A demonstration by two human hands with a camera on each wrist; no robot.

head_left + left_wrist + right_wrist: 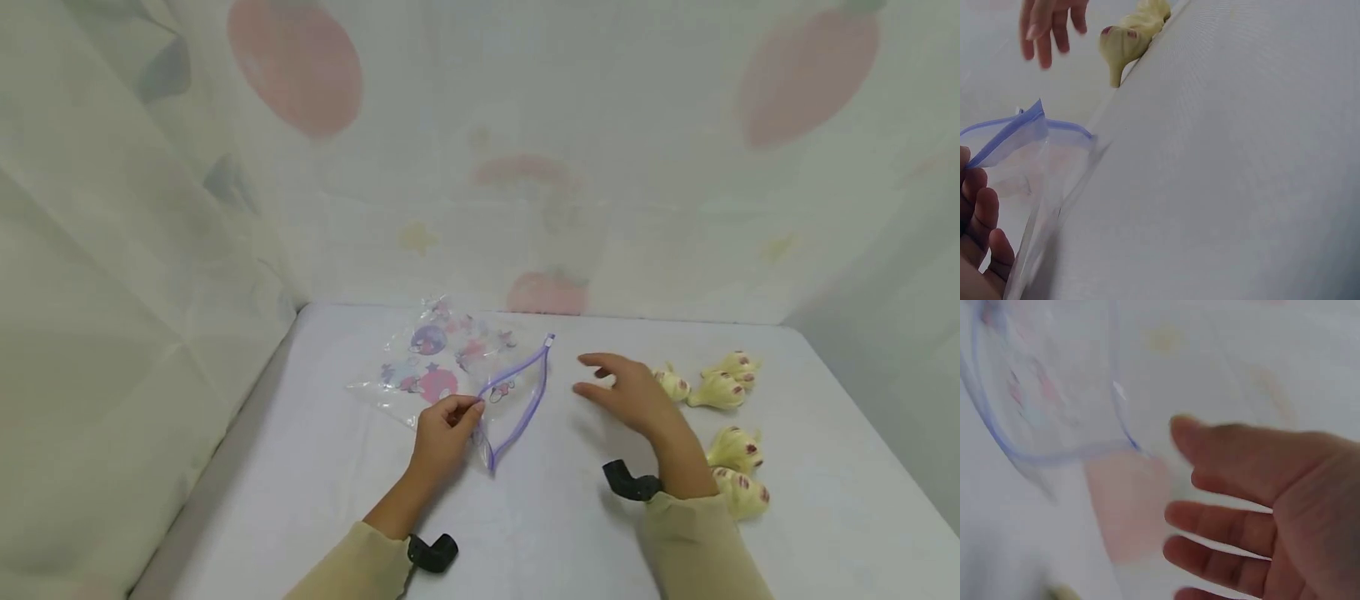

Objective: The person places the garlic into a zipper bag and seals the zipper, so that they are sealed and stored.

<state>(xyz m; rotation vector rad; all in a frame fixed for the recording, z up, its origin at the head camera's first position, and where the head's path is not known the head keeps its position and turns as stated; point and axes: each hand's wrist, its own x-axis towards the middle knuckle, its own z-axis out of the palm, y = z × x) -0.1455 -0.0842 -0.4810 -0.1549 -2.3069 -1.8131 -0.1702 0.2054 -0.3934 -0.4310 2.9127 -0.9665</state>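
A clear zip bag [437, 385] with a purple zip edge and pink and purple cartoon prints lies on the table, its mouth spread apart toward the right. My left hand [442, 437] pinches the near side of that mouth between thumb and fingers. In the left wrist view the purple edge [1007, 139] rises from the fingertips. My right hand [633, 398] hovers right of the bag with fingers spread and nothing between them, seen also in the right wrist view [1260, 512]. Just beyond it are several pale yellow garlic bulbs [717, 390] with reddish spots.
More garlic bulbs [738, 492] lie beside the right forearm. A white cloth covers the table [300, 500]. Printed curtains [420, 183] hang behind and at the left side. Black camera mounts [433, 553] sit on both wrists.
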